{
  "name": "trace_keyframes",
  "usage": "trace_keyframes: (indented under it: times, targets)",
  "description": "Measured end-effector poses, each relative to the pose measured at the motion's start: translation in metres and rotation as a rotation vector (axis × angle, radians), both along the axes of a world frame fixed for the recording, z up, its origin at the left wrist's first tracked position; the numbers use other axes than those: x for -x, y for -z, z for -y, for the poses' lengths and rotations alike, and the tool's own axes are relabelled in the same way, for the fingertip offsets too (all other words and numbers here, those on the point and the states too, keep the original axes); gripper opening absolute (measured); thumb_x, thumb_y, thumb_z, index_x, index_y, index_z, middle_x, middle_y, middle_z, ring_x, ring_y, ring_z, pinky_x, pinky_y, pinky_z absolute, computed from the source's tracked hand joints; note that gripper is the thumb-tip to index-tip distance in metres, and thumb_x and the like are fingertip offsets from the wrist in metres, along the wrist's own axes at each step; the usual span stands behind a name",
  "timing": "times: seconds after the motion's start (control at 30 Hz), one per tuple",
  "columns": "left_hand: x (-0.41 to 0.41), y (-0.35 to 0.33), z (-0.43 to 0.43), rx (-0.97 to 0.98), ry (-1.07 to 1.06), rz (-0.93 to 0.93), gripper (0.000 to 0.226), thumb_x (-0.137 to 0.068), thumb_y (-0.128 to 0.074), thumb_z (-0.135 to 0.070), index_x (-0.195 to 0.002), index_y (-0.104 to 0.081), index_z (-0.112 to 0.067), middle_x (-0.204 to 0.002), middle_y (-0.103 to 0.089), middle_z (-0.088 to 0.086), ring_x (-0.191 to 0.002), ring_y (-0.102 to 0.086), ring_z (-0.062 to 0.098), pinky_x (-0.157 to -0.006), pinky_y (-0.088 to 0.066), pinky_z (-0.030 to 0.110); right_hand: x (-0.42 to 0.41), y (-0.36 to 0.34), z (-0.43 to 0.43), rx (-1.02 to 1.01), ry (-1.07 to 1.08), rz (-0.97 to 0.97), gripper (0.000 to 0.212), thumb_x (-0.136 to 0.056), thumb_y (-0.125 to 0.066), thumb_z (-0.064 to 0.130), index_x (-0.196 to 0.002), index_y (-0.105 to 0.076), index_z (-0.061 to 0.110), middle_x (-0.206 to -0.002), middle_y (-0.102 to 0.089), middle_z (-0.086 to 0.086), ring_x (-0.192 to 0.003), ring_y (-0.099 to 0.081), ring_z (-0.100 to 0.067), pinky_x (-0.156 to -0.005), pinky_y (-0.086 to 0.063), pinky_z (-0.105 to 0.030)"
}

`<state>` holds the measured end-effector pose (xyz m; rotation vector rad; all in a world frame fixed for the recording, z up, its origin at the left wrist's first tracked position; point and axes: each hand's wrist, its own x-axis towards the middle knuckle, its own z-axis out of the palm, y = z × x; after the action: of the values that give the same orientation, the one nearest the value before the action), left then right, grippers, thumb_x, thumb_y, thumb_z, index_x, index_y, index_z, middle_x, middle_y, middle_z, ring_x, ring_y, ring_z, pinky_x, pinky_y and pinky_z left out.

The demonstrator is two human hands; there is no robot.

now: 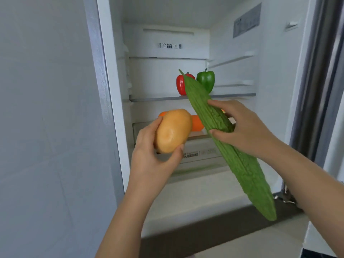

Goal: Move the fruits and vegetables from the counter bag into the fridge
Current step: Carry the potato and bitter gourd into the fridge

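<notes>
I face the open fridge (115, 90). My left hand (156, 159) grips a yellow-orange mango (173, 131) in front of the lower compartment. My right hand (242, 129) holds a long green bitter gourd (232, 151) around its middle; the gourd slants, tip up toward the glass shelf (160, 99), blunt end down at the lower right. On that shelf stand a red bell pepper (180, 84) and a green bell pepper (205, 81), side by side. Orange fruit (197, 123) lies below the shelf, partly hidden behind the mango and gourd. The counter bag is out of view.
A grey wall (46, 127) fills the left. The fridge door (320, 90) stands open at the right edge. A white drawer front (201, 151) with a label sits under the orange fruit. Empty upper shelf rails (230, 60) run along the fridge's right inner wall.
</notes>
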<state>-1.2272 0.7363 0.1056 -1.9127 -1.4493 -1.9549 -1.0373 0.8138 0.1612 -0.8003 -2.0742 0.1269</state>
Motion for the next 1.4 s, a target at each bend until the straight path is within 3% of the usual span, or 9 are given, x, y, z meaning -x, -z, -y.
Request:
trace_keyframes:
  times: [0.1,0.3,0.6,0.73,0.77,0.9,1.0,1.2,1.4]
  targets:
    - [0.007,-0.012,-0.023,0.006,-0.031,0.004,0.062,-0.073,-0.075,-0.021,-0.127,-0.046,-0.027,-0.116,-0.05,-0.012,-0.1,-0.046,-0.012,-0.077,-0.039,0.003,0.004,-0.021,-0.026,-0.035,-0.029,0.066,0.066,-0.076,-0.068,0.016,-0.132,-0.04,0.037,-0.114,-0.043,0.011,-0.096,-0.039,0.002,-0.073,-0.03,-0.001]
    - [0.015,-0.029,-0.051,0.019,-0.066,-0.011,0.06,-0.07,-0.076,-0.02,-0.121,-0.048,-0.033,-0.12,-0.053,-0.009,-0.104,-0.047,-0.008,-0.077,-0.036,-0.001,0.009,-0.052,-0.067,-0.1,-0.068,0.15,0.067,-0.076,-0.069,0.014,-0.132,-0.041,0.035,-0.118,-0.045,0.005,-0.103,-0.043,-0.007,-0.084,-0.034,-0.016]
    - [0.024,-0.072,-0.086,-0.117,-0.184,-0.121,0.059,-0.062,-0.069,-0.031,-0.112,-0.043,-0.049,-0.112,-0.053,-0.019,-0.098,-0.048,-0.008,-0.075,-0.034,0.0,0.023,-0.114,-0.121,-0.323,-0.202,0.271,0.064,-0.074,-0.069,0.009,-0.131,-0.046,0.028,-0.117,-0.048,0.003,-0.103,-0.041,-0.002,-0.079,-0.026,0.003]
    - [0.027,-0.087,-0.103,-0.106,-0.235,-0.242,0.06,-0.063,-0.066,-0.031,-0.117,-0.043,-0.044,-0.112,-0.052,-0.019,-0.096,-0.049,-0.001,-0.075,-0.035,0.004,0.032,-0.13,-0.151,-0.412,-0.223,0.372,0.065,-0.071,-0.067,0.003,-0.128,-0.049,0.028,-0.125,-0.049,0.0,-0.115,-0.043,-0.014,-0.095,-0.033,-0.021]
    - [0.029,-0.091,-0.106,-0.095,-0.247,-0.266,0.06,-0.063,-0.065,-0.032,-0.118,-0.043,-0.043,-0.112,-0.051,-0.02,-0.098,-0.048,-0.001,-0.075,-0.035,0.004,0.034,-0.133,-0.158,-0.414,-0.224,0.398,0.064,-0.072,-0.066,0.003,-0.128,-0.049,0.029,-0.126,-0.049,0.001,-0.116,-0.042,-0.014,-0.096,-0.033,-0.024]
    - [0.041,-0.108,-0.116,-0.034,-0.282,-0.285,0.057,-0.059,-0.064,-0.035,-0.107,-0.038,-0.053,-0.106,-0.046,-0.028,-0.098,-0.044,-0.016,-0.073,-0.038,0.006,0.042,-0.137,-0.189,-0.345,-0.28,0.447,0.061,-0.074,-0.067,0.003,-0.128,-0.05,0.027,-0.123,-0.048,0.002,-0.114,-0.043,-0.009,-0.089,-0.027,-0.005]
    - [0.047,-0.115,-0.123,-0.002,-0.292,-0.291,0.057,-0.058,-0.065,-0.039,-0.109,-0.042,-0.049,-0.104,-0.046,-0.029,-0.094,-0.041,-0.024,-0.073,-0.033,-0.002,0.047,-0.134,-0.211,-0.264,-0.328,0.498,0.062,-0.074,-0.069,0.005,-0.127,-0.05,0.029,-0.124,-0.049,0.001,-0.114,-0.045,-0.011,-0.097,-0.033,-0.019]
    - [0.049,-0.123,-0.151,0.182,-0.291,-0.178,0.055,-0.07,-0.074,-0.011,-0.114,-0.05,-0.034,-0.095,-0.051,-0.02,-0.094,-0.051,0.008,-0.071,-0.04,0.011,0.059,-0.133,-0.239,-0.175,-0.357,0.589,0.062,-0.074,-0.071,0.008,-0.128,-0.049,0.031,-0.127,-0.048,0.0,-0.117,-0.045,-0.013,-0.101,-0.033,-0.03]
    - [0.059,-0.133,-0.167,0.324,-0.226,-0.161,0.062,-0.068,-0.076,-0.012,-0.121,-0.051,-0.033,-0.105,-0.054,-0.009,-0.089,-0.054,0.004,-0.065,-0.046,0.014,0.064,-0.133,-0.261,-0.13,-0.406,0.627,0.063,-0.075,-0.07,0.008,-0.128,-0.048,0.033,-0.131,-0.046,0.003,-0.122,-0.041,-0.012,-0.105,-0.03,-0.032]
